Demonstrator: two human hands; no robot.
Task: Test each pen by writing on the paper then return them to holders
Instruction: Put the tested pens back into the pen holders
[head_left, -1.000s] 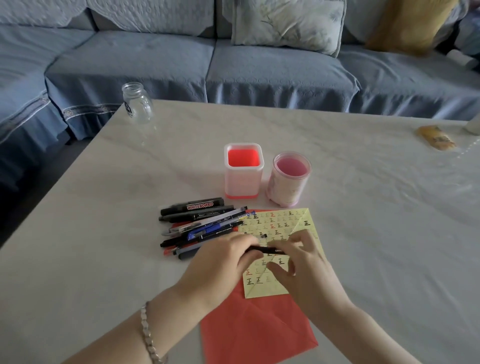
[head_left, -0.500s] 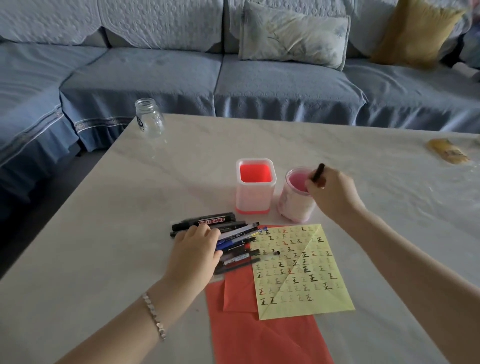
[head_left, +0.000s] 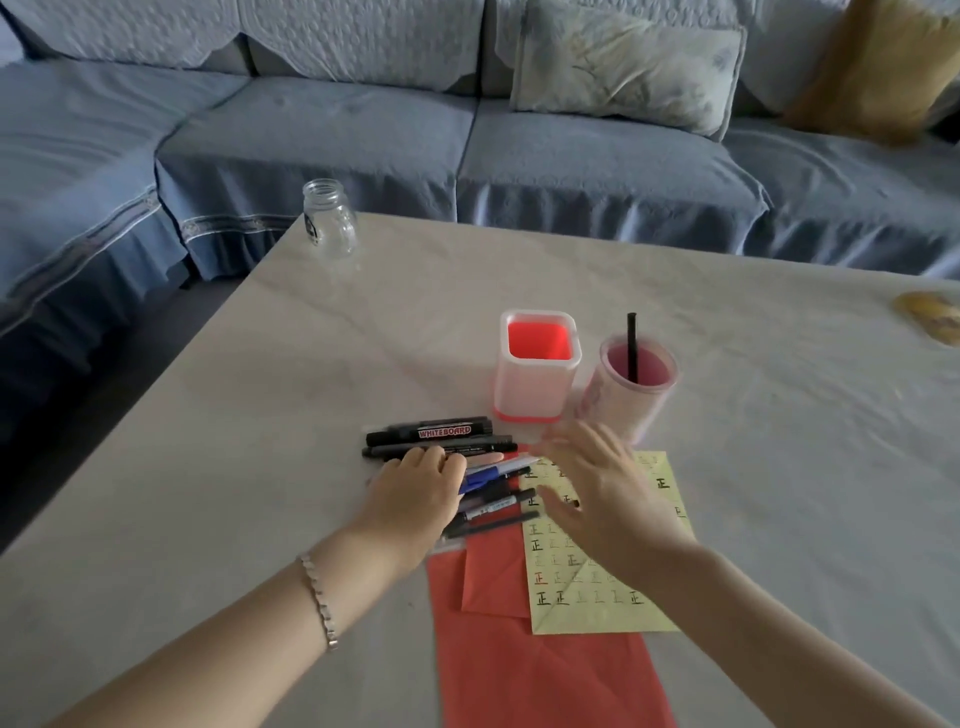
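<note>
We note left hand (head_left: 415, 499) resting on pen pile (head_left: 496, 504), fingers bent over pens; whether it grips one, we cannot tell. Right hand (head_left: 597, 493) blurred above yellow paper (head_left: 608, 577), fingers spread, straight, holding nothing. We read "WHITEBOARD" on black marker (head_left: 431, 431) at pile's far edge. Paper filled with rows of 正 in black and red ink. One black pen (head_left: 631, 343) stands in round pink holder (head_left: 644, 410); square holder (head_left: 530, 389) just beside it. Small print on other pens unreadable.

one black pen (head_left: 631, 345) stands in the round pink holder (head_left: 631, 392); other pens (head_left: 467, 470) lie beside yellow paper (head_left: 608, 545).
</note>
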